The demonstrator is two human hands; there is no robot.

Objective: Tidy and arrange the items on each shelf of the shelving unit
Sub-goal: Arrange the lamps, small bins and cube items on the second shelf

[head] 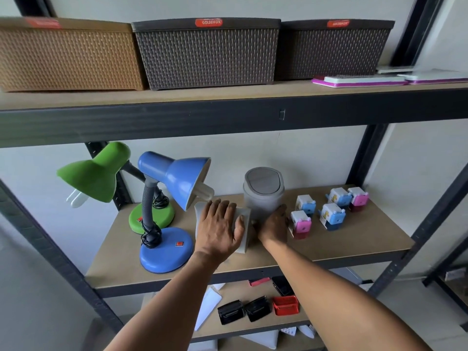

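Middle shelf (342,249), front: left hand (219,224) lay flat, fingers spread, on a pale lying bin (243,224); right hand (274,225) cupped its far side. Behind: 1 upright grey bin (263,191). Advice: stand it squarely beside that, clear of the blue lamp (174,198).

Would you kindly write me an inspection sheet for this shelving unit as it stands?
Surface: middle shelf, bare board at front right.
Job's things: white bin lying under both hands; grey bin upright behind; green lamp, blue lamp; five sharpeners grouped right.
Clutter: small boxes on lower shelf.
Grippers: left hand flat on white bin; right hand at its side.
Cables: cords wound round lamp necks.
Surroundings: three baskets above.
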